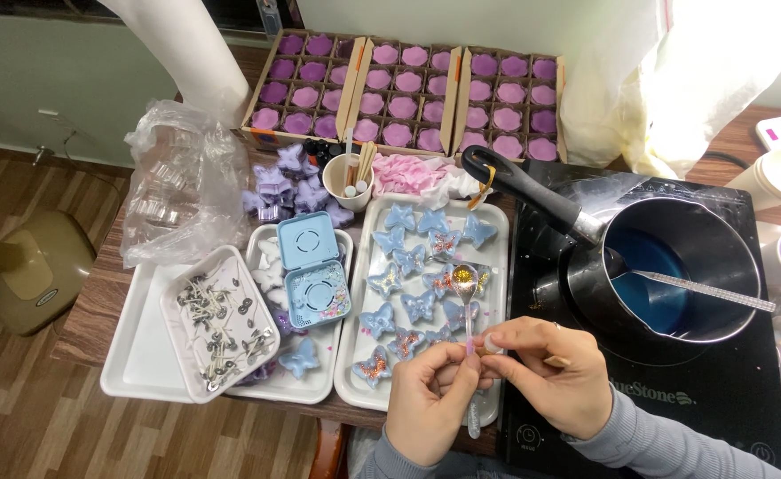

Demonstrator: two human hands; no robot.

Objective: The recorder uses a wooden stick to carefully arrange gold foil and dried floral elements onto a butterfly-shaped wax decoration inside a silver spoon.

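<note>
My left hand (432,396) pinches the stem of a small clear spoon (466,293) whose bowl carries gold glitter. The spoon's bowl hovers over a white tray (495,232) filled with several blue butterfly-shaped moulds, some sprinkled with glitter. My right hand (552,371) sits just right of the left, fingertips meeting at the spoon's handle and pinching a small pale thing I cannot identify. Both hands hover over the tray's near edge.
A saucepan (674,266) of blue liquid with a thermometer stands on a black induction hob (728,390) at right. Left are trays with candle wicks (217,324), a blue case (312,270) and a plastic bag (182,186). Boxes of purple candles (408,89) line the back.
</note>
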